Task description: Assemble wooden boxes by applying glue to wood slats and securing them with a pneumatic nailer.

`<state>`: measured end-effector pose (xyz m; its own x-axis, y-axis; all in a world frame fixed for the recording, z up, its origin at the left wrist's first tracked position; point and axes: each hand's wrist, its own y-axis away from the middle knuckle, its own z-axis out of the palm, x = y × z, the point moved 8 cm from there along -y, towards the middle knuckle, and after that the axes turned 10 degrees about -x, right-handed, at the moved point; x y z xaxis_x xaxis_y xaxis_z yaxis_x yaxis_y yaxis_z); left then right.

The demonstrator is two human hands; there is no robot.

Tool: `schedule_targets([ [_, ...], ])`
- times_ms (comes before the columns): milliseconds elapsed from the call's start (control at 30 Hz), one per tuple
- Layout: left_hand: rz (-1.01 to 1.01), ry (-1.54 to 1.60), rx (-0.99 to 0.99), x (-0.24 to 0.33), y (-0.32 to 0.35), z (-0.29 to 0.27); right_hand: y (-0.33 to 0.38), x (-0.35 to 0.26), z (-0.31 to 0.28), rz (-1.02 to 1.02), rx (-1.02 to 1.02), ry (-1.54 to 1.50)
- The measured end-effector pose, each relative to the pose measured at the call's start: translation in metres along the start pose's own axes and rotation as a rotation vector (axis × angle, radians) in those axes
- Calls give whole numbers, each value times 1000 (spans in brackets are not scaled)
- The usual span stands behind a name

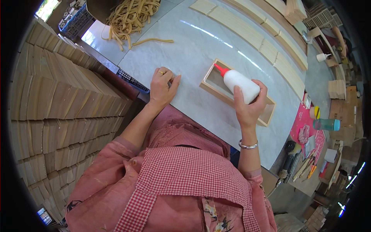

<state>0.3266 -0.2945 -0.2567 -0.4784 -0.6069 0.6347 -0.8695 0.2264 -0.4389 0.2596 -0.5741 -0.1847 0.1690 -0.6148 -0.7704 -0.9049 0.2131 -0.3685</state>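
Observation:
My right hand [251, 102] is wrapped round a white squeeze glue bottle [242, 86] with a red nozzle. The bottle is tilted, its tip pointing to the far left over one end of a narrow rectangular wooden frame [217, 92]. That frame lies on the grey marbled tabletop [193, 104], partly covered by the bottle and the hand. My left hand [164, 87] rests near the table's left edge, fingers curled in and thumb out to the side; no object shows in it. A ring is on one finger.
Stacked wooden boards [69, 89] rise at the left. Tan bands [133, 17] lie in a heap at the far left. Long wooden strips [247, 33] line the far right side. Beyond the right edge are a teal bottle [325, 124], pink cloth [303, 133] and hand tools [305, 168].

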Motion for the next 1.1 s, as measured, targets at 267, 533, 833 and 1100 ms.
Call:
schedule_targets([
  [267, 12, -7, -4, 3, 0, 0, -10, 3, -3, 11, 74, 28],
  [533, 13, -12, 7, 4, -1, 1, 0, 9, -32, 64, 112, 111],
  [833, 22, -18, -3, 3, -1, 2, 29, 24, -83, 175, 203, 139],
  [1100, 15, -13, -12, 7, -1, 3, 53, 39, -128, 220, 294, 214],
])
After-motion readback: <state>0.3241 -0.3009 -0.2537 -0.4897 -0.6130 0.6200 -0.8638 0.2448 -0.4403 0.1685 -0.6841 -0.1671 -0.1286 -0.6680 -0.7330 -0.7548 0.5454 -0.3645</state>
